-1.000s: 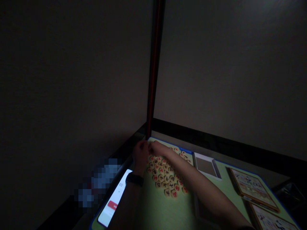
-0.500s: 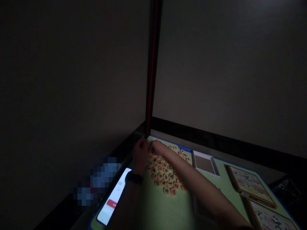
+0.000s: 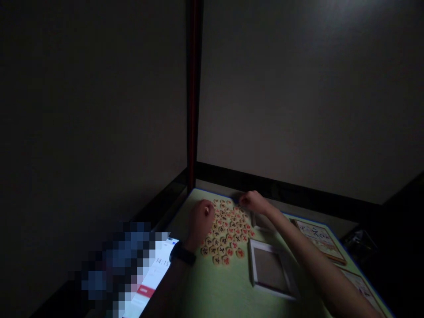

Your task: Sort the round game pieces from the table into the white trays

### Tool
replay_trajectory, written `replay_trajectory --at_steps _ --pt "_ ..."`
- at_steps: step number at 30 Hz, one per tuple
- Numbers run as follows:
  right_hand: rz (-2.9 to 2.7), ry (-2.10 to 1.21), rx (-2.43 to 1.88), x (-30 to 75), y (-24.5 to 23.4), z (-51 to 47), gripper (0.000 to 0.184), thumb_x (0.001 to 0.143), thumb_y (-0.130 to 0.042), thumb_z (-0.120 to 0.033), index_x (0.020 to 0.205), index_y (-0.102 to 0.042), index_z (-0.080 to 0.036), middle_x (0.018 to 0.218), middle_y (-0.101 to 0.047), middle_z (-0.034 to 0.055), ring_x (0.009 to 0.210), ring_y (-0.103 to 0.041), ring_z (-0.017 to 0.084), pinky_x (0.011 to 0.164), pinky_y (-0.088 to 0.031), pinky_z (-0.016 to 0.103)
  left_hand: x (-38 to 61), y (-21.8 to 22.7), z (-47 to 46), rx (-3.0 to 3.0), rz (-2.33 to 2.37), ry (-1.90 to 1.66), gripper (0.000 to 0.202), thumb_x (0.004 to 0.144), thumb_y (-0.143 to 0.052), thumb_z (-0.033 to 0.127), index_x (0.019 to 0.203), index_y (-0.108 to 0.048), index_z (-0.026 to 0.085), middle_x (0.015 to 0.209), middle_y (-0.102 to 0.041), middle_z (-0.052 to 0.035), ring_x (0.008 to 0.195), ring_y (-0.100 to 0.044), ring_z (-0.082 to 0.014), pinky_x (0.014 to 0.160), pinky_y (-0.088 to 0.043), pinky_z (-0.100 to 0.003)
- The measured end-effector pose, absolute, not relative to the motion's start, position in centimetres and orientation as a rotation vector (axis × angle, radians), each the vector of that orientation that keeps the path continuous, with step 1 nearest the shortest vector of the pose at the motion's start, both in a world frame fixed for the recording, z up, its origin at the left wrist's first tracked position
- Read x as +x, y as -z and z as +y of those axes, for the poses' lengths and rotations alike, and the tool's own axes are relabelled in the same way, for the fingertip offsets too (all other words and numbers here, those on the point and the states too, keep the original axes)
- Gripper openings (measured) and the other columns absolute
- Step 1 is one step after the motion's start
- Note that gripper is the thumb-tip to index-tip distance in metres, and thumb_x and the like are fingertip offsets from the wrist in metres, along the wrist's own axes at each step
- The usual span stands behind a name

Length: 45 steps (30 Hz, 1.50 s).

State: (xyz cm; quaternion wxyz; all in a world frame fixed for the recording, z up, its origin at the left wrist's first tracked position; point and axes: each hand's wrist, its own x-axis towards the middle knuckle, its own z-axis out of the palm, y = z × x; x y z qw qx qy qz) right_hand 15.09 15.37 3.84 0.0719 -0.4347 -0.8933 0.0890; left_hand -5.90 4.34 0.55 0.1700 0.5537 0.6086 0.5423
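Observation:
Round Chinese chess pieces (image 3: 228,230) with red or black characters lie face up in a close cluster on the pale green table (image 3: 218,287). My left hand (image 3: 200,221) is closed at the cluster's left side, a dark band on its wrist. A small pale spot shows at its curled fingers; I cannot tell whether it is a piece or a fingertip. Beyond the far right of the cluster, my right hand (image 3: 254,202) has its fingers bent together near the table's back edge. What it pinches, if anything, is hidden.
Right of the pieces lies a shallow white-rimmed box (image 3: 252,263), with another partly behind my right forearm. Two framed printed boxes, one of them (image 3: 318,238) farther back, lie at the right. A lit phone (image 3: 159,269) is at the left edge. Walls (image 3: 298,110) meet behind the table.
My hands were close together at the far left of the pieces and are now apart. The right moved rightward along the back edge; the left stays on the left side. The view has shifted.

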Motion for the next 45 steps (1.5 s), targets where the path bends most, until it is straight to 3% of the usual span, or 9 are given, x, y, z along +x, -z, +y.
replay_trajectory --at_steps 5,8,15,26,36,45 --pt "-2.796 -0.231 -1.428 17.2 -2.6 13.2 0.027 0.072 -0.056 -0.006 0.083 -0.077 -0.021 0.085 -0.076 0.0052 0.08 -0.069 0.019 0.069 -0.043 0.023 -1.6 0.3 0.9 2.312 1.657 -0.801 0.011 0.079 -0.053 0.017 0.077 -0.064 0.02 0.088 -0.066 -0.0052 0.081 -0.061 -0.0188 0.076 -0.046 -0.03" --pt "-2.827 -0.192 -1.479 16.7 -2.3 12.1 0.027 0.075 -0.054 -0.007 0.082 -0.076 -0.02 0.086 -0.076 0.0079 0.081 -0.069 0.02 0.068 -0.042 0.023 -0.4 0.6 -0.4 2.455 1.607 -0.593 0.014 0.081 -0.052 0.016 0.086 -0.064 0.021 0.096 -0.065 -0.005 0.089 -0.061 -0.0196 0.08 -0.046 -0.031" --pt "-2.844 -0.155 -1.5 16.0 -3.0 11.0 0.024 0.078 -0.054 -0.008 0.086 -0.074 -0.019 0.088 -0.075 0.0098 0.083 -0.068 0.02 0.064 -0.038 0.023 -0.4 1.1 -0.7 2.507 1.521 -0.616 0.014 0.086 -0.05 0.024 0.089 -0.064 0.021 0.105 -0.063 -0.005 0.092 -0.06 -0.019 0.084 -0.048 -0.032" --pt "-2.806 -0.171 -1.4 16.0 -2.5 10.6 0.03 0.079 -0.053 -0.007 0.102 -0.067 -0.02 0.09 -0.073 0.0058 0.081 -0.065 0.018 0.063 -0.035 0.023 0.0 1.4 -0.7 2.582 1.508 -0.588 0.024 0.093 -0.043 0.025 0.087 -0.065 0.019 0.1 -0.063 -0.0055 0.085 -0.061 -0.0178 0.081 -0.049 -0.033" --pt "-2.724 -0.223 -1.363 13.2 -3.0 13.2 0.031 0.083 -0.057 -0.013 0.114 -0.06 -0.015 0.084 -0.072 0.0051 0.076 -0.065 0.015 0.063 -0.038 0.02 0.1 1.4 -0.5 2.604 1.579 -0.537 0.025 0.094 -0.041 0.024 0.088 -0.065 0.019 0.101 -0.063 -0.0054 0.087 -0.062 -0.0186 0.079 -0.049 -0.033" --pt "-2.781 -0.105 -1.432 8.1 -1.5 14.3 0.023 0.087 -0.051 -0.015 0.1 -0.07 -0.017 0.106 -0.072 0.0139 0.097 -0.067 0.021 0.076 -0.044 0.024 0.1 1.1 -0.4 2.595 1.604 -0.522 0.025 0.095 -0.04 0.025 0.091 -0.064 0.019 0.103 -0.063 -0.0052 0.084 -0.063 -0.0176 0.077 -0.05 -0.033"
